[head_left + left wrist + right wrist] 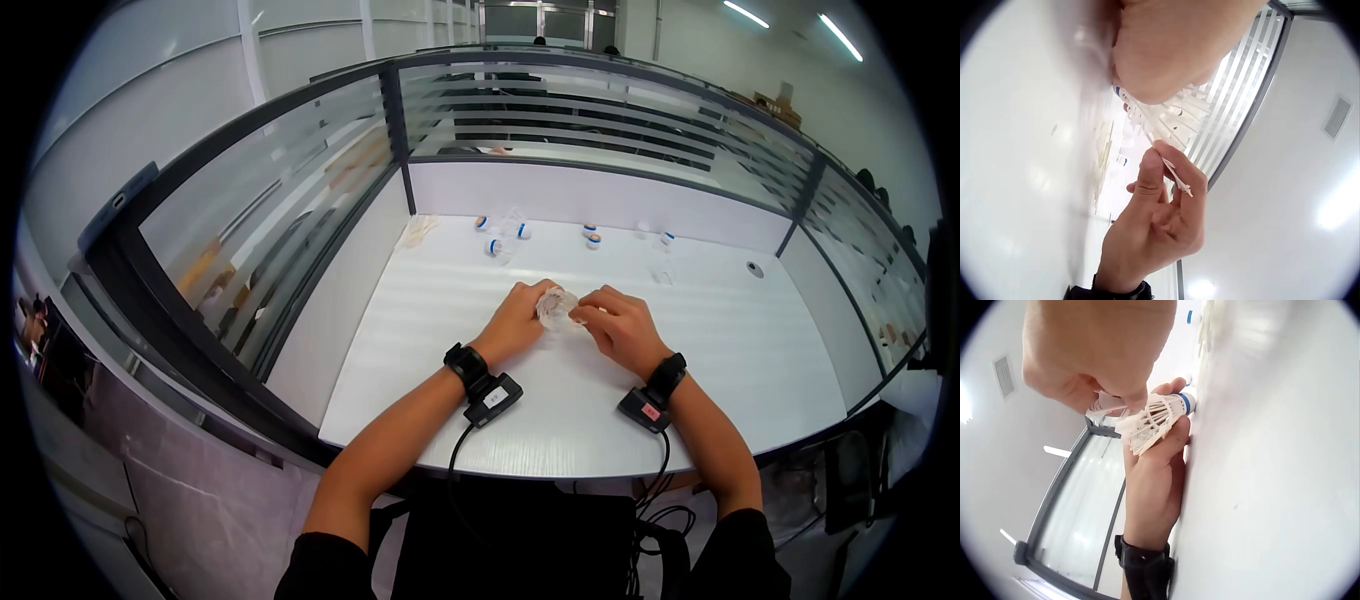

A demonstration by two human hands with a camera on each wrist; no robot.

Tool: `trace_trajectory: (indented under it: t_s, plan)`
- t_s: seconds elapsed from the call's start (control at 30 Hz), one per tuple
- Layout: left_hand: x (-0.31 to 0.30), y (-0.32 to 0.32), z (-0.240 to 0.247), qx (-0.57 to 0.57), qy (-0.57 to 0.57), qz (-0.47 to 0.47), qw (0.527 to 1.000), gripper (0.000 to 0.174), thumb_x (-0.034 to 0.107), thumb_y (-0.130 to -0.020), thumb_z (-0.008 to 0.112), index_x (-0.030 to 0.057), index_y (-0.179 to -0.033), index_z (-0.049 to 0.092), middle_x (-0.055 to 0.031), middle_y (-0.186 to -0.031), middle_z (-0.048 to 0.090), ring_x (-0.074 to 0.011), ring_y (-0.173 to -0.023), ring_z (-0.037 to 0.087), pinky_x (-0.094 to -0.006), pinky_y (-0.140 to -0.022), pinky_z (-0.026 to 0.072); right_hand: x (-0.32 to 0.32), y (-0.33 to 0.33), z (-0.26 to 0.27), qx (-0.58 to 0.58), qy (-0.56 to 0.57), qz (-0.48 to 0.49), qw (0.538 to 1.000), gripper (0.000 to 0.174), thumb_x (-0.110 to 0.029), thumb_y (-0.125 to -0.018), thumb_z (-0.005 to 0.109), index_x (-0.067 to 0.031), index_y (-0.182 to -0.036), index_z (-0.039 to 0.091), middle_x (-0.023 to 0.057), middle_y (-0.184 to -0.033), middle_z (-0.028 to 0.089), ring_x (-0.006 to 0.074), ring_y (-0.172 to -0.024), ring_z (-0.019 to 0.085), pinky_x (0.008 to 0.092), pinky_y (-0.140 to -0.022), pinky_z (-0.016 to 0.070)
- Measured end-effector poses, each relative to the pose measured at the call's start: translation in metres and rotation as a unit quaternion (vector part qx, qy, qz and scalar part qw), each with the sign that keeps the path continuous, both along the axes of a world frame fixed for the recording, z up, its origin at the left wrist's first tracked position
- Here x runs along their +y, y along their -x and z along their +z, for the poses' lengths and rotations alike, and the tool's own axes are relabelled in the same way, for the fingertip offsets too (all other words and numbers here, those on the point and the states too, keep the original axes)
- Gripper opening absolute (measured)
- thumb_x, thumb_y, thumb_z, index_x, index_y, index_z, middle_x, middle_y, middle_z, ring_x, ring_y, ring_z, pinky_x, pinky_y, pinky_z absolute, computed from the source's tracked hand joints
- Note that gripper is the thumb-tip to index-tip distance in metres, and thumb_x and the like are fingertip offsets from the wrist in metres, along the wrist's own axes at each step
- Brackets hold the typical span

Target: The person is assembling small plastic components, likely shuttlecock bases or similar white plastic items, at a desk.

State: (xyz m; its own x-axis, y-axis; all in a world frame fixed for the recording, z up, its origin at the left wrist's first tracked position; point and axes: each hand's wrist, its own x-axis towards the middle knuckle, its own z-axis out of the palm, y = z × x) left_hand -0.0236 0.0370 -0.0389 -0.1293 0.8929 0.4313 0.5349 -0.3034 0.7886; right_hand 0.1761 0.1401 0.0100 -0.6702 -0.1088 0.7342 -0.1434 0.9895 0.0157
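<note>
Over the middle of the white desk (460, 380), my left hand (515, 325) grips a white feather shuttlecock (1157, 419) near its blue-banded cork, its feather skirt turned toward the other hand. The thumb and fingers of my right hand (625, 325) pinch a white feather (1179, 178) at the open end of the skirt. In the left wrist view, the frayed end of that feather sticks out past the fingertips, and the left hand covers part of the shuttlecock. The right wrist view shows the skirt's feather shafts spread in a cone.
Several shuttlecocks with blue bands, such as one at the left (493, 247) and one further right (594, 241), lie along the back of the desk. Loose feathers (418, 230) lie in the back left corner. A low partition (600, 190) encloses the desk.
</note>
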Motion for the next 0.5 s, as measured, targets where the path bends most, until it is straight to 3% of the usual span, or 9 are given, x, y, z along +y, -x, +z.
trace_trajectory:
  t_s: [0.17, 0.33, 0.43, 0.5]
  plan:
    - [0.0002, 0.0000, 0.0007, -0.007, 0.014, -0.001, 1.000, 0.030, 0.004, -0.084, 0.064, 0.0075, -0.114, 0.065, -0.0153, -0.099, 0.069, -0.0349, -0.096, 0.052, -0.0418, -0.087, 0.0458, -0.0032, -0.0006, 0.0038, -0.008, 0.009, 0.015, 1.000, 0.027, 0.011, -0.074, 0.067, -0.0063, -0.094, 0.071, 0.0065, -0.090, 0.069, 0.0229, -0.075, 0.067, 0.0342, -0.061, 0.0549]
    - [0.0006, -0.0009, -0.0010, 0.007, -0.003, 0.018, 1.000, 0.029, 0.005, -0.086, 0.065, 0.0077, -0.114, 0.064, -0.0149, -0.101, 0.068, -0.0354, -0.096, 0.052, -0.0425, -0.088, 0.0457, -0.0019, -0.0007, 0.0024, -0.022, 0.007, 0.010, 1.000, 0.022, 0.005, -0.076, 0.069, -0.0081, -0.094, 0.071, 0.0036, -0.091, 0.067, 0.0218, -0.077, 0.065, 0.0347, -0.062, 0.0539]
    - [-0.0024, -0.0026, 0.0025, 0.077, -0.039, 0.045, 0.995, 0.024, 0.002, -0.086, 0.067, 0.0020, -0.110, 0.065, -0.0139, -0.092, 0.072, -0.0256, -0.082, 0.065, -0.0354, -0.079, 0.0502, -0.0034, -0.0011, 0.0030, -0.024, 0.018, 0.001, 1.000, 0.022, 0.005, -0.076, 0.069, -0.0078, -0.095, 0.071, 0.0041, -0.089, 0.067, 0.0224, -0.076, 0.065, 0.0352, -0.062, 0.0537]
    - [-0.0024, -0.0039, 0.0048, 0.056, -0.031, 0.037, 0.997, 0.024, 0.002, -0.086, 0.068, 0.0025, -0.110, 0.065, -0.0137, -0.092, 0.072, -0.0257, -0.083, 0.064, -0.0353, -0.079, 0.0494, -0.0025, -0.0007, 0.0020, -0.025, 0.030, 0.000, 0.999, 0.023, 0.005, -0.077, 0.069, -0.0077, -0.095, 0.071, 0.0043, -0.088, 0.067, 0.0228, -0.076, 0.065, 0.0353, -0.061, 0.0538]
